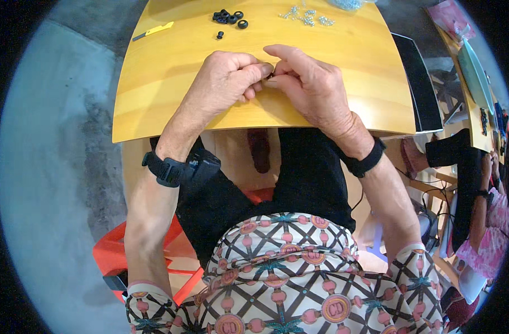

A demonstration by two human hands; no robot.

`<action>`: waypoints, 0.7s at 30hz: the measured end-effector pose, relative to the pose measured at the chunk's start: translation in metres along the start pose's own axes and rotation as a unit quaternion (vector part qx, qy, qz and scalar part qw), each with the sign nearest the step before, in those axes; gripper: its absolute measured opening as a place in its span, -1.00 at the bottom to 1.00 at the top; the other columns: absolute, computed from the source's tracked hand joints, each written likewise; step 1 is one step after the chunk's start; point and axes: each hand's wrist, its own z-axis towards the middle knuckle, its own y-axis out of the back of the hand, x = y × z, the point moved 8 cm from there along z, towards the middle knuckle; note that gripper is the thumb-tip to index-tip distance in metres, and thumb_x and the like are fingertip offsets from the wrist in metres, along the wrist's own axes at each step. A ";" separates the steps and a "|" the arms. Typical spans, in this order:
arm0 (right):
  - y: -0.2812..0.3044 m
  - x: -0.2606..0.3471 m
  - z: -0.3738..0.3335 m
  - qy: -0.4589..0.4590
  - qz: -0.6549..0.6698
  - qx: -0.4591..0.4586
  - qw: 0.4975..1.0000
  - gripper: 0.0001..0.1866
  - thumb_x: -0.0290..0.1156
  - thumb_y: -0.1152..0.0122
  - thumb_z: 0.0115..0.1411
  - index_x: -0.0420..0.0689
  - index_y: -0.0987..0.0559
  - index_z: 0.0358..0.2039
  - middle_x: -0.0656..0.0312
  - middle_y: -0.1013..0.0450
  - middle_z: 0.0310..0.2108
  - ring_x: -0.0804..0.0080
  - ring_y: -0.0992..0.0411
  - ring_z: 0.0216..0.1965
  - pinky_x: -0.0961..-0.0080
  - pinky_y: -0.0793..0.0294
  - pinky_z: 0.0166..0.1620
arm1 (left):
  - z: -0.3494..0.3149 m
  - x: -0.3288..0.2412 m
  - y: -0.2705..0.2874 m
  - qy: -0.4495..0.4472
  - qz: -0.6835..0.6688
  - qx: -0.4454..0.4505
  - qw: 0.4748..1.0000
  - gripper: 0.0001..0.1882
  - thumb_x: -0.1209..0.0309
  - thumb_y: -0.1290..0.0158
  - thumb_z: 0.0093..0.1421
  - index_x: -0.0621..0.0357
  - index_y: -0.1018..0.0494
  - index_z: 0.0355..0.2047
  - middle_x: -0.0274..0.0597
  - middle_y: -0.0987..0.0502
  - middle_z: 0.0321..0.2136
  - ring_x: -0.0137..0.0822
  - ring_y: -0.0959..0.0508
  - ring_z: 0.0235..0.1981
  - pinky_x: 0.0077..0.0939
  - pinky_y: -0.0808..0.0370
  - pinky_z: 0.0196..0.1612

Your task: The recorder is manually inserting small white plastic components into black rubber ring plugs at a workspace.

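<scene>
Pinching one small dark part (270, 74) between them, left hand (226, 80) and right hand (307, 83) meet; black rings (228, 16), roughly six, lie at twelve o'clock.

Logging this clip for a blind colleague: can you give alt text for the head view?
Both hands, left hand and right hand, meet fingertip to fingertip over a wooden table, pinching a small dark part. Black rings, small metal pieces and a yellow knife lie at the far edge.
</scene>
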 end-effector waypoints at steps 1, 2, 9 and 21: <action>0.003 0.000 -0.001 -0.013 0.020 -0.011 1.000 -0.68 -0.49 -0.28 -0.08 -0.12 -0.49 -0.25 0.15 -0.50 -0.54 0.24 -0.52 -0.48 0.42 -0.51 -0.43 | -0.002 0.004 -0.001 0.032 -0.052 0.009 0.998 -0.72 0.29 -0.04 0.17 0.30 -0.56 -0.44 -0.21 -0.54 -0.60 -0.49 -0.48 -0.59 -0.66 -0.41 -0.51; 0.005 0.002 -0.002 -0.013 0.021 -0.011 1.000 -0.68 -0.49 -0.28 -0.08 -0.12 -0.49 -0.25 0.15 -0.50 -0.54 0.24 -0.52 -0.48 0.42 -0.51 -0.43 | -0.006 0.008 -0.003 0.064 -0.104 0.018 0.992 -0.69 0.26 -0.03 0.18 0.31 -0.55 -0.46 -0.26 -0.52 -0.61 -0.54 -0.48 -0.59 -0.72 -0.39 -0.53; 0.008 0.004 -0.004 -0.039 0.084 -0.016 0.996 -0.73 -0.46 -0.34 -0.09 -0.14 -0.51 -0.33 0.18 -0.49 -0.56 0.32 -0.51 -0.51 0.51 -0.49 -0.45 | -0.020 -0.001 -0.003 0.097 -0.202 0.013 0.974 -0.68 0.22 -0.02 0.20 0.20 -0.51 -0.54 -0.33 -0.50 -0.65 -0.59 -0.43 -0.68 -0.75 -0.30 -0.62; 0.005 -0.003 -0.003 -0.106 0.119 0.015 0.987 -0.83 -0.38 -0.36 -0.05 -0.14 -0.55 -0.48 0.17 -0.48 -0.60 0.35 -0.49 -0.57 0.52 -0.45 -0.49 | -0.019 0.002 -0.001 0.130 -0.270 0.041 0.953 -0.69 0.23 -0.10 0.15 0.28 -0.54 -0.49 -0.24 -0.52 -0.62 -0.55 -0.48 -0.63 -0.75 -0.41 -0.58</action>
